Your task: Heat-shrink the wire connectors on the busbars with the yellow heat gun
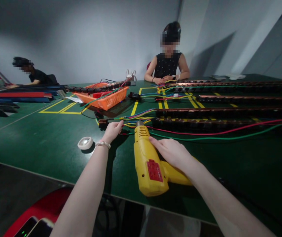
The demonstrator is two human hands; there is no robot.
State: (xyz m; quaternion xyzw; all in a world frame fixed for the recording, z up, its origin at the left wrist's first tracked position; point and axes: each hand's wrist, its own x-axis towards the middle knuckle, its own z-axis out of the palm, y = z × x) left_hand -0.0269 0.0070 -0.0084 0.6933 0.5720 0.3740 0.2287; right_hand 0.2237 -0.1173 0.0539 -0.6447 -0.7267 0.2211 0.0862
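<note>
My right hand (172, 152) grips a yellow heat gun (147, 161), its nozzle (139, 123) pointing away from me at a bundle of thin coloured wires (131, 124). Left of the nozzle, my left hand (113, 130) is closed at the wires, fingers pinched together; exactly what sits between the fingertips is hidden. Just beyond that hand lies a black connector (103, 123) at the end of the wires. The wires run right into a long dark strip assembly (192, 124). A red wire (205, 133) and a green wire (200, 139) trail along its near side.
An orange basket (108, 100) stands beyond my left hand, a long dark strip across it. A small white oval object (85, 143) lies to the left on the green table (57, 144). More strips (242, 98) lie at right. Two people sit across the table.
</note>
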